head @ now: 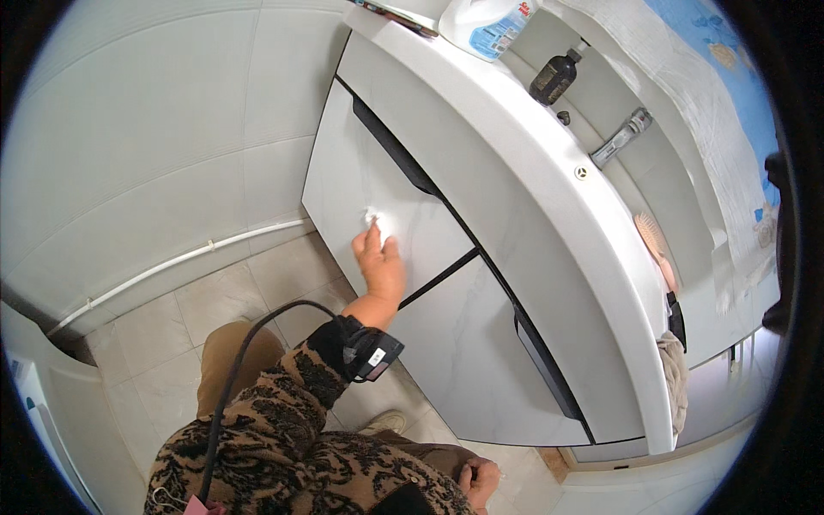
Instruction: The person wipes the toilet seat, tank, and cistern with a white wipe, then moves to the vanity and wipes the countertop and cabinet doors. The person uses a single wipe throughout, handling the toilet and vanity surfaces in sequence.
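My left hand (381,264) presses a small white wad of tissue or cloth (371,215) against the left door (347,161) of a white marbled vanity cabinet. Its fingertips point up the door, below the black recessed handle (393,145). A black device with a cable (376,357) is strapped to my left wrist. My right hand (479,481) rests low by my knee with its fingers curled; whether anything is inside them is hidden. To the right is the second cabinet door (476,347), with its own black handle (547,364).
On the white washbasin counter (515,141) are a detergent bottle (486,29), a dark pump bottle (555,77), a chrome faucet (621,138) and a pink hairbrush (655,251). A grey-beige cloth (673,383) hangs at its end. A white pipe (174,277) runs along the tiled wall.
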### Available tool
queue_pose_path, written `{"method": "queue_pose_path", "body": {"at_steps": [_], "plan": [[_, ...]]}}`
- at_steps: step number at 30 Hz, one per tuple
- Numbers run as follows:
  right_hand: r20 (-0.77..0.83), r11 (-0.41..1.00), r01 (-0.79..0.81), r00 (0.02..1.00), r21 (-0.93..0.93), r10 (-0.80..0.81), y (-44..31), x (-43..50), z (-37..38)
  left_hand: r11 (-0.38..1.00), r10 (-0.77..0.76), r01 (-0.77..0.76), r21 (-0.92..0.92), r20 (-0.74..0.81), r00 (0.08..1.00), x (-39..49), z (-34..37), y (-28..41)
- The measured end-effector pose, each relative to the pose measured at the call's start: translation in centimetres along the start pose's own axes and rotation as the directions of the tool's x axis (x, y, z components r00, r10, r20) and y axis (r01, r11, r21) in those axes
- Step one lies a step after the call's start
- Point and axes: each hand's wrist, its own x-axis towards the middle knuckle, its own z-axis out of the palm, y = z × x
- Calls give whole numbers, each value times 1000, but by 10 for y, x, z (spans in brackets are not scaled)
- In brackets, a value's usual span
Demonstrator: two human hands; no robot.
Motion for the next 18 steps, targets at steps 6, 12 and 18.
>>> {"method": "queue_pose_path", "body": {"at_steps": [6,12,18], "plan": [[4,996,83,997,24,-83,5,0,-4,963,252,-249,-108,18,967,8,17,80],[-13,998,59,998,28,-58,4,1,-1,895,446,-447,4,54,893,0,2,44],[50,990,137,989,39,-139,19,9,3,956,163,-173,235,59,985,-21,-19,-70]]}}
